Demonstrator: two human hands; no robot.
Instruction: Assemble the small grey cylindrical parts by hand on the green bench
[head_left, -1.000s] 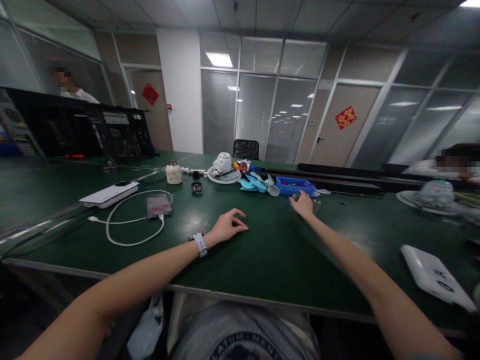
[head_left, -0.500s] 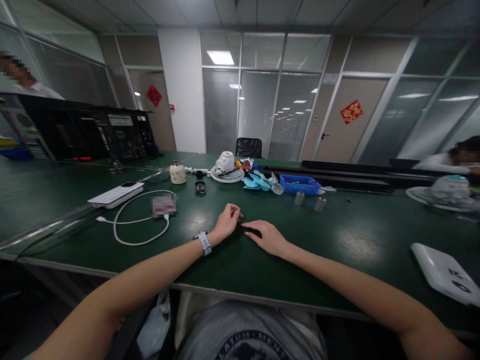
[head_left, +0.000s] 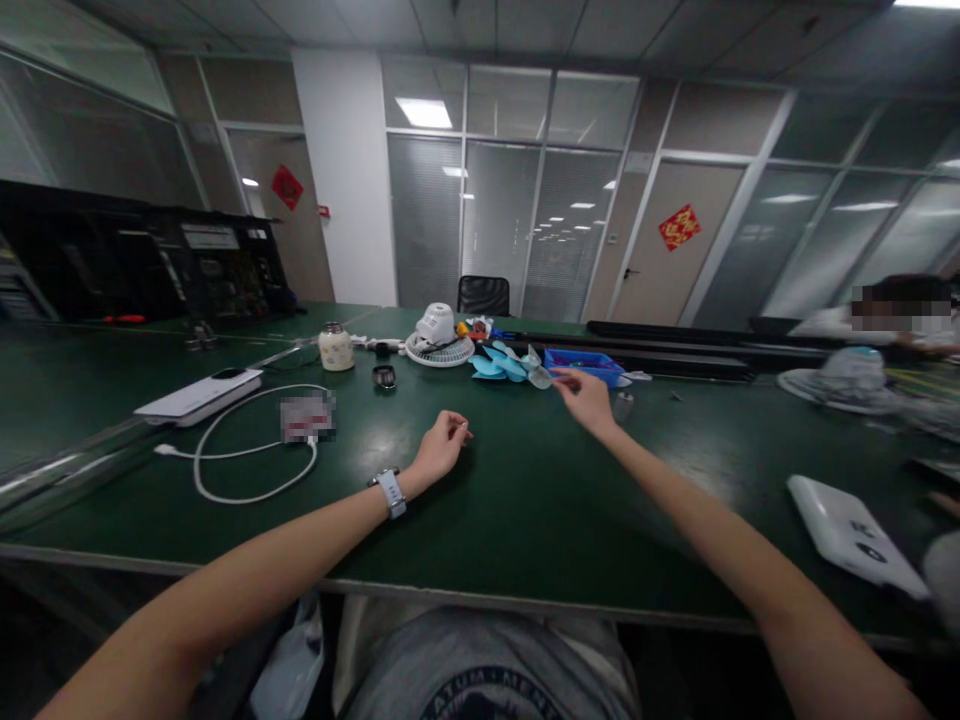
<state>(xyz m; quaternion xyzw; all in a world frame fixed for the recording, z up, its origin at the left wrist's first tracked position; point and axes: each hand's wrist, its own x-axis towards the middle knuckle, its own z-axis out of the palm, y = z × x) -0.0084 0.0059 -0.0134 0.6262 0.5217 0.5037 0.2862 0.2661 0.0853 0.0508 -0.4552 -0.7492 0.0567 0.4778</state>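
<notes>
My left hand (head_left: 441, 446) rests over the green table with its fingers curled together. Whether anything small sits inside them I cannot make out. My right hand (head_left: 585, 398) is stretched forward, thumb and forefinger slightly apart, in front of the blue bin (head_left: 609, 379). Its fingertips are close by the clear fan blade (head_left: 539, 373); whether they touch it I cannot tell. Light-blue fan blades (head_left: 499, 362) lie just left of that. A small metal cylinder (head_left: 623, 404) stands right of my right hand, partly covered by it.
A white fan head (head_left: 439, 338) lies behind the blades. Toward the left are a bottle (head_left: 337, 348), a dark watch-like object (head_left: 384, 376), a white cable (head_left: 247, 497) and a white flat box (head_left: 199, 396). At right, a white device (head_left: 855, 535) lies nearby; another person sits beyond.
My right hand has moved forward and right, away from my left hand, to the blades and bin. My left hand stays curled in about the same place. The view has turned slightly right.
</notes>
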